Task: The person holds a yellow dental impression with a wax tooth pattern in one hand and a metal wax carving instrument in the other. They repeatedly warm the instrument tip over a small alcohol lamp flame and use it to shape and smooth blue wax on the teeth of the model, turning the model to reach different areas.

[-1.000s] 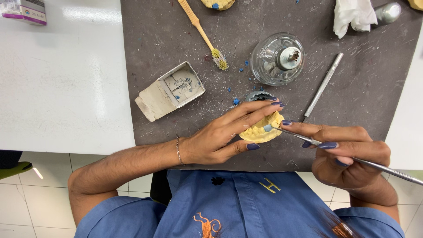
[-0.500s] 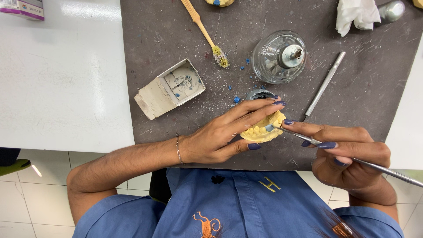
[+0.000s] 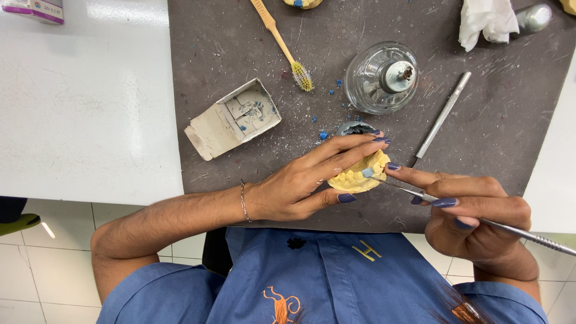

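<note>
My left hand (image 3: 306,180) grips a yellow plaster model of teeth (image 3: 360,174) over the near edge of a dark grey mat (image 3: 228,54). A small blue wax piece (image 3: 367,172) sits on the model. My right hand (image 3: 474,216) holds a thin metal carving tool (image 3: 510,231) like a pen, and its tip touches the blue wax on the model. Its forefinger rests beside the model's right side.
On the mat lie a small open white box (image 3: 231,119), a yellow toothbrush (image 3: 282,42), a glass spirit lamp (image 3: 384,77), a second metal tool (image 3: 443,115), a small dark dish (image 3: 355,128), blue wax crumbs and a white tissue (image 3: 486,19). White tabletop (image 3: 84,102) lies to the left.
</note>
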Tool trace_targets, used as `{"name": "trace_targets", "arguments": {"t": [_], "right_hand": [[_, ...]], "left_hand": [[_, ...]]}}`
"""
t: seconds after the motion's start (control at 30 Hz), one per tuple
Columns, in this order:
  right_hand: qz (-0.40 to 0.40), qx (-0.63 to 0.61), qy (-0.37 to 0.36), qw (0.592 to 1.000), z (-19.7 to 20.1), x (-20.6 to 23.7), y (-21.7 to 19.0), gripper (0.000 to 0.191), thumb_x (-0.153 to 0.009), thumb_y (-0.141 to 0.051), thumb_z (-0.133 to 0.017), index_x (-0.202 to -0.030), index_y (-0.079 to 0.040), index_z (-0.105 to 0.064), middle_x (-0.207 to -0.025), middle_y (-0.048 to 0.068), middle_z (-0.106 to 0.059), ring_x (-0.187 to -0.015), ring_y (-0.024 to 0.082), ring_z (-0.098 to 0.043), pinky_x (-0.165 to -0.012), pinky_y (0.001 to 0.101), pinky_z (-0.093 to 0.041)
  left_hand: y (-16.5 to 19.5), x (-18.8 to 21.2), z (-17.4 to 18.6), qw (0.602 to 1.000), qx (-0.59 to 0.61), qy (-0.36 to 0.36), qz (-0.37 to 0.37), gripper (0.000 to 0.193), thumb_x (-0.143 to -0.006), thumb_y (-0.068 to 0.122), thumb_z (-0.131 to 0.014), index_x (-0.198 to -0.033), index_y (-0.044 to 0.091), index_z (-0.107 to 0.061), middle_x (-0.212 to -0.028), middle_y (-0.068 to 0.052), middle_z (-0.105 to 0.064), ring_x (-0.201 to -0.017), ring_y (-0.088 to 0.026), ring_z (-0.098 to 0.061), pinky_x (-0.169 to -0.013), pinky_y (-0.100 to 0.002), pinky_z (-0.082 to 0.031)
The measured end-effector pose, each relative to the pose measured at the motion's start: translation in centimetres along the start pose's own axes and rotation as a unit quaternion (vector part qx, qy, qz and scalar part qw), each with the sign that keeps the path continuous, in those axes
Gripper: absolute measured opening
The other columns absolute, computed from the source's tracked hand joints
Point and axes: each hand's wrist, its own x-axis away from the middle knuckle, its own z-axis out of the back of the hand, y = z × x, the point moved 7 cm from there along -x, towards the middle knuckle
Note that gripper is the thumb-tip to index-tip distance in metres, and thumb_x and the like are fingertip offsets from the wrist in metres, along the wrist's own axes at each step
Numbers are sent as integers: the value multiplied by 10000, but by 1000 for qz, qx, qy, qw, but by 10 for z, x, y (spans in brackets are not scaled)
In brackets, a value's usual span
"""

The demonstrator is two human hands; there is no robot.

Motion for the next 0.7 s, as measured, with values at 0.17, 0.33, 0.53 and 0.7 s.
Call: {"name": "trace_targets", "arguments": {"t": [0.17, 0.33, 0.53, 0.7], "right_hand": [[-45, -19, 6, 999, 6, 6, 14, 164, -1059, -33, -494, -1199, -114, -519, -951, 32, -703, -920, 274, -807, -1015, 550, -637], [-24, -26, 10, 999, 6, 9, 11, 198, -1075, -16, -477, -1239, -119, -520, -1076, 113, -638, -1073, 343, -752, -947, 514, -660], [-46, -41, 23, 998, 9, 9, 14, 213, -1062, 20, -480, -1206, -115, -559, -1056, 111, -647, -975, 281, -778, -987, 547, -617], [-41, -70, 0, 997, 9, 8, 15, 203, -1055, -9, -463, -1202, -101, -569, -1031, 99, -700, -1033, 315, -764, -962, 550, -654]], "left_hand": [[0, 0, 0, 1000, -2, -1, 1, 600, -1141, 330, -560, -1634, 152, -267, -1656, -126, -331, -1549, -291, -436, -1328, -414, -439], [1, 1, 0, 1000, -7, -2, 5, 609, -1135, 332, -566, -1633, 150, -267, -1651, -128, -337, -1547, -293, -437, -1323, -413, -438], [1, 0, 0, 1000, -6, -3, 6, 614, -1132, 362, -555, -1633, 152, -270, -1651, -128, -341, -1550, -291, -435, -1328, -413, -435], [1, 0, -1, 1000, -4, -4, 6, 625, -1116, 329, -580, -1632, 153, -274, -1651, -125, -338, -1553, -291, -430, -1333, -415, -431]]}}
